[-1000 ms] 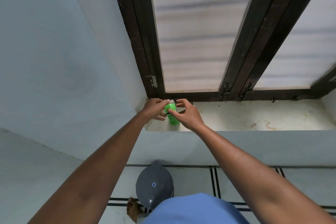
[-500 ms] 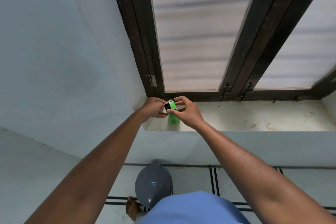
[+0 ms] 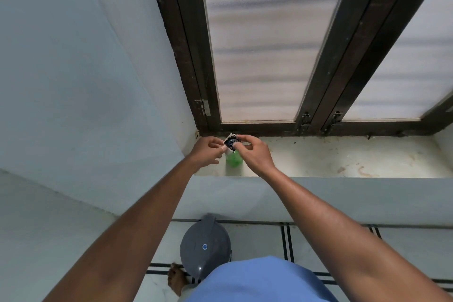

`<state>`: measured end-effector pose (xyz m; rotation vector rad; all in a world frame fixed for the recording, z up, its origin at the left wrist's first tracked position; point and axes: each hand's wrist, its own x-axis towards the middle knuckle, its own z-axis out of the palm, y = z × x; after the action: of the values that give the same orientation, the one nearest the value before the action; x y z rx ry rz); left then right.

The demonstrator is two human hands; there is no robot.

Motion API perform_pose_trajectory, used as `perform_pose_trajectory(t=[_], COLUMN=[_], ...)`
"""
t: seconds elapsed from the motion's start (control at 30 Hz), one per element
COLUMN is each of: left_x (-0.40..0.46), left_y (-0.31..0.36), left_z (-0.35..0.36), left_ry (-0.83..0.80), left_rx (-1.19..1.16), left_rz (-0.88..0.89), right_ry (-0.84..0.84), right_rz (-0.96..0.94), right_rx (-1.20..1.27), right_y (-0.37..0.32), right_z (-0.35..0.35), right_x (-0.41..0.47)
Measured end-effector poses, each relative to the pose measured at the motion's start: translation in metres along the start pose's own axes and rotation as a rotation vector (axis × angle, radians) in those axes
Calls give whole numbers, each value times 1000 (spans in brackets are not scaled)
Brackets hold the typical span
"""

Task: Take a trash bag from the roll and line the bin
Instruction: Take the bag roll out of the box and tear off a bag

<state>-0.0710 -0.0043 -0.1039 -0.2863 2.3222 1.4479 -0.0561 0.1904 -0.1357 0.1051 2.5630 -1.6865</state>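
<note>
A green trash bag roll (image 3: 233, 160) stands on the window sill (image 3: 331, 157), with a dark label or wrapper piece (image 3: 230, 142) at its top. My left hand (image 3: 208, 151) pinches that dark piece from the left. My right hand (image 3: 253, 154) grips it from the right, its fingers also over the top of the roll. The grey bin (image 3: 205, 245) with its lid closed stands on the floor below the sill, close to my body.
A dark-framed window (image 3: 257, 56) with frosted panes rises behind the sill. A pale wall (image 3: 85, 81) closes the left side. My bare foot (image 3: 175, 279) rests on the tiled floor beside the bin.
Both hands have lifted slightly at the top of the roll. The dark label piece now faces up between my fingers, and the green roll shows below it.
</note>
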Motion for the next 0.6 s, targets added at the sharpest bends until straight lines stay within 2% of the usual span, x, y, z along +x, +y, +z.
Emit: perform_pose_trajectory(t=[0.1,0.17,0.23,0.3,0.4,0.6], left_x=[-4,-7,-9,-10,-12,-4], left_y=[1,4,11,20,30,37], left_z=[-1,-1,-1,-2,-1,-4], left_ry=[-13,17,152,257,170,55], left_rx=[104,205,279,351,507,713], left_rz=[19,31,82,212,357,359], right_ry=[-97,-86,-64,-53,-27,-14], right_rz=[-93,-120,-113,-112,-126,-134], right_rx=[-169,-228,-238,-233,-250,-241], right_y=[4,8,8,5,4,4], right_z=[-1,2,3,4,11,20], right_x=[-7,-6,-4,-4,-7,-7])
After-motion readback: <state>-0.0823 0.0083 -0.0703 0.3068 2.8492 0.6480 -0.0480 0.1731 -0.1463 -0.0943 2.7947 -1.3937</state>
